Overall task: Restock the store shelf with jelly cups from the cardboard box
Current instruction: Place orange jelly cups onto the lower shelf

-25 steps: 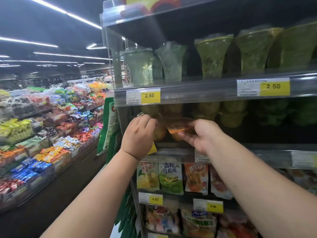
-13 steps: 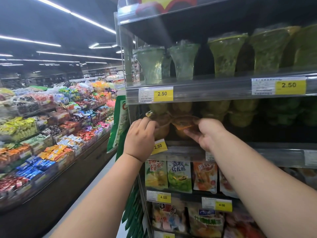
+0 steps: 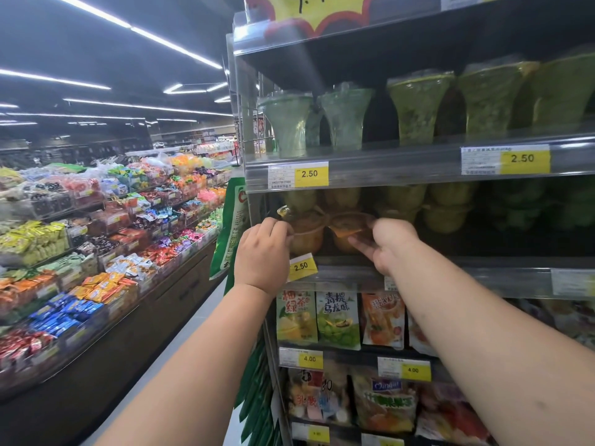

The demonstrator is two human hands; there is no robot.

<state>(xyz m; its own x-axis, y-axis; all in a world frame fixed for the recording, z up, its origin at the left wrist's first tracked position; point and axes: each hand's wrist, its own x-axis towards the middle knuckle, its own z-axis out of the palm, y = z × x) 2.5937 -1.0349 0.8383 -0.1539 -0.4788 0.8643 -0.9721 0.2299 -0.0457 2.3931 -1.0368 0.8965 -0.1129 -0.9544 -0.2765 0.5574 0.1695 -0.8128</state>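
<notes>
Two orange jelly cups sit side by side at the left end of the middle shelf point(image 3: 483, 268). My left hand point(image 3: 262, 252) grips the left jelly cup point(image 3: 307, 235) by its side. My right hand point(image 3: 384, 244) holds the right jelly cup point(image 3: 349, 228) from the right, fingers under its rim. Both cups rest on or just above the shelf board. More yellow and green jelly cups point(image 3: 447, 209) are stacked behind and to the right. The cardboard box is out of view.
Tall green cups point(image 3: 418, 106) stand on the shelf above, behind a 2.50 price rail point(image 3: 310, 173). Snack bags point(image 3: 338, 318) hang below. A loose 2.50 tag point(image 3: 301, 267) tilts off the shelf edge. A candy display point(image 3: 96, 236) lines the aisle's left side.
Both hands have pushed the two orange cups slightly deeper onto the middle shelf. The view has shifted left, so the shelf sits further right in the frame.
</notes>
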